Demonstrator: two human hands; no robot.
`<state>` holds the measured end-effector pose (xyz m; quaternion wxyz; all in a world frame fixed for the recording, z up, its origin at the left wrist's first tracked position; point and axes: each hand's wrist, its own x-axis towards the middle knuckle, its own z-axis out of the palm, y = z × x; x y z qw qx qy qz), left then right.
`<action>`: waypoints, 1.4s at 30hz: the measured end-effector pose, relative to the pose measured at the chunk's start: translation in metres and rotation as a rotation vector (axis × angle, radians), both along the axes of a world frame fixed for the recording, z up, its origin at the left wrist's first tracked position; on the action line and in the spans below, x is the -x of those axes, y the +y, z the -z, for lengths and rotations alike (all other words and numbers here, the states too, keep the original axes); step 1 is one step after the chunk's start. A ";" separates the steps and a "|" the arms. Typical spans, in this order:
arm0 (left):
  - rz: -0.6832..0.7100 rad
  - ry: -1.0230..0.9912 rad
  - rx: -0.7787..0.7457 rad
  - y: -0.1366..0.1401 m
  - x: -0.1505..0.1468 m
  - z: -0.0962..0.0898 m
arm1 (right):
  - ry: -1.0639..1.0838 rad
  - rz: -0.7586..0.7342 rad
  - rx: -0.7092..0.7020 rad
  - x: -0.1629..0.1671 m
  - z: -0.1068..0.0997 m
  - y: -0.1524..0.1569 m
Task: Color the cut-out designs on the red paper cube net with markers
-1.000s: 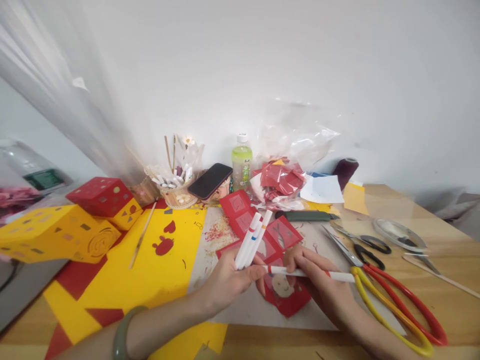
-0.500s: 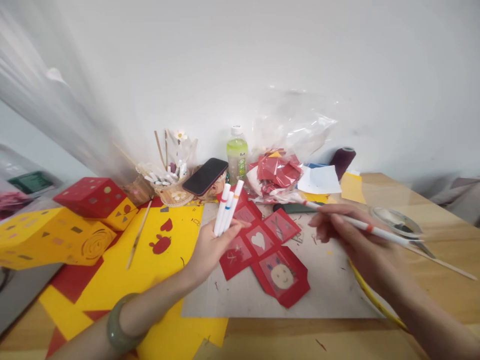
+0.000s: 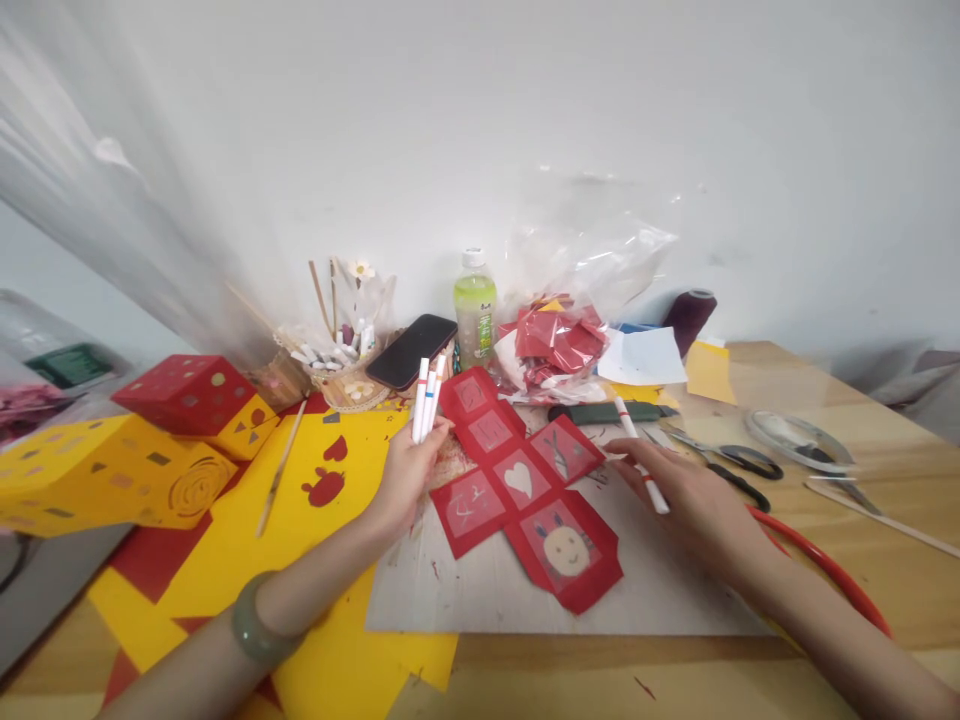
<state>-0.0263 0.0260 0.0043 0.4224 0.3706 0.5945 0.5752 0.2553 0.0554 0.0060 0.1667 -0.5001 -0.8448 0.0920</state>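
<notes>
Several white markers point(image 3: 427, 400) with coloured bands stand upright in my left hand point(image 3: 409, 470), whose fingers close around their lower ends. My right hand point(image 3: 675, 485) grips another white marker point(image 3: 628, 420) with a red band, held at a slant. Between the hands lies an unfolded red paper box point(image 3: 491, 495), flat on a grey board point(image 3: 675, 590). Its panels carry a white heart point(image 3: 517, 480), a smiling round face with ears point(image 3: 565, 550), and faint drawings under clear film. The right fingertips are close to the box's right-hand panel; whether they touch it I cannot tell.
Folded red and yellow boxes point(image 3: 187, 400) and yellow paper point(image 3: 240, 550) lie left. Behind are a marker basket point(image 3: 349, 385), a phone point(image 3: 412, 350), a drink bottle point(image 3: 474, 310) and a bag of scraps point(image 3: 559, 345). Scissors point(image 3: 739, 460) and a tape roll point(image 3: 799, 440) lie right.
My right hand has moved down and left, and its marker now points steeply instead of lying across the hand. My left hand has shifted slightly left and down with its markers.
</notes>
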 end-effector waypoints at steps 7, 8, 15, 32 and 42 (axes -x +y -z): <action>0.008 -0.103 0.021 0.002 0.002 0.006 | -0.004 -0.053 -0.002 0.013 -0.003 0.010; 0.016 -0.116 0.028 0.002 0.003 0.006 | 0.031 -0.034 0.015 0.013 -0.004 0.012; 0.045 -0.156 0.032 0.002 0.003 0.007 | 0.329 -0.028 0.137 0.017 -0.013 0.010; 0.138 -0.089 -0.042 -0.003 -0.008 0.002 | 0.306 0.175 -0.028 -0.023 -0.035 -0.010; 0.486 0.183 -0.111 -0.039 -0.027 -0.037 | 0.669 -0.082 0.248 0.009 -0.081 -0.041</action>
